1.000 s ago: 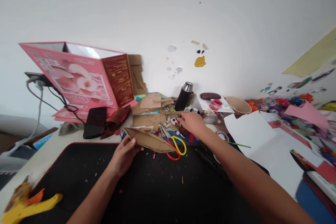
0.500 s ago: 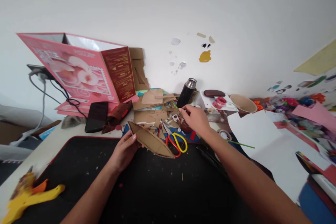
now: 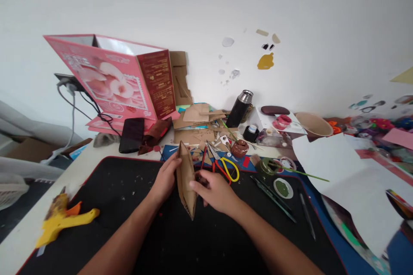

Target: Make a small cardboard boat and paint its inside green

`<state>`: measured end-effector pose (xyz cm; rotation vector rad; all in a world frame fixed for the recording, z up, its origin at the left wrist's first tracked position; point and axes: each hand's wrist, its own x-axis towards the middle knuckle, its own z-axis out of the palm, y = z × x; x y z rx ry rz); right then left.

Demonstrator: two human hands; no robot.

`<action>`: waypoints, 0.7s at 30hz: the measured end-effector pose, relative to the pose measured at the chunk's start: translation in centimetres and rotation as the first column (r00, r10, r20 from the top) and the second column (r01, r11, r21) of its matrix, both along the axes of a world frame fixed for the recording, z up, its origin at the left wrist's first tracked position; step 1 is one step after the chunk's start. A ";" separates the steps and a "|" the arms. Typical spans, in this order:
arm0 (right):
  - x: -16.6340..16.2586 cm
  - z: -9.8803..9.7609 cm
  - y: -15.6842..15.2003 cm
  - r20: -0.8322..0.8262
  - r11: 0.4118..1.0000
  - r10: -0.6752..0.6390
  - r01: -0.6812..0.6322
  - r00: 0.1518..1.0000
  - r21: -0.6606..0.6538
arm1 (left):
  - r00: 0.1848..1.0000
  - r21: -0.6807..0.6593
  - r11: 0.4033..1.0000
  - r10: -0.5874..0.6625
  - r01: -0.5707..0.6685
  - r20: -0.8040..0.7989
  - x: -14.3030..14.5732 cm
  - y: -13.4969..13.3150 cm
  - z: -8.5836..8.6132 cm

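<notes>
A boat-shaped brown cardboard piece [image 3: 186,182] stands upright on end above the black mat [image 3: 129,223]. My left hand [image 3: 166,178] grips its left side with fingers wrapped round the edge. My right hand [image 3: 215,191] holds its right side, thumb pressed on the cardboard face. Yellow and red scissors [image 3: 227,168] lie just behind my right hand, beside a small brown pot [image 3: 239,148].
A yellow glue gun [image 3: 64,219] lies at the mat's left. A pink box [image 3: 116,79], a black flask [image 3: 239,108], cardboard scraps [image 3: 196,124], a beige bowl [image 3: 314,124] and white paper sheets [image 3: 342,172] crowd the back and right. Pens [image 3: 274,195] lie right of my hands.
My right hand came back from the clutter near the flask and took hold of the cardboard piece. The piece turned from lying flat to standing on end. The view shifted rightward.
</notes>
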<state>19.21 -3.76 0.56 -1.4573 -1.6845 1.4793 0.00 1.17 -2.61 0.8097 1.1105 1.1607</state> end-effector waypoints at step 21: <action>-0.2 -0.1 -0.4 0.213 0.971 -0.031 -0.022 0.976 0.239 | 0.815 0.266 0.951 0.029 0.155 -0.579 -1.0 -0.1 1.9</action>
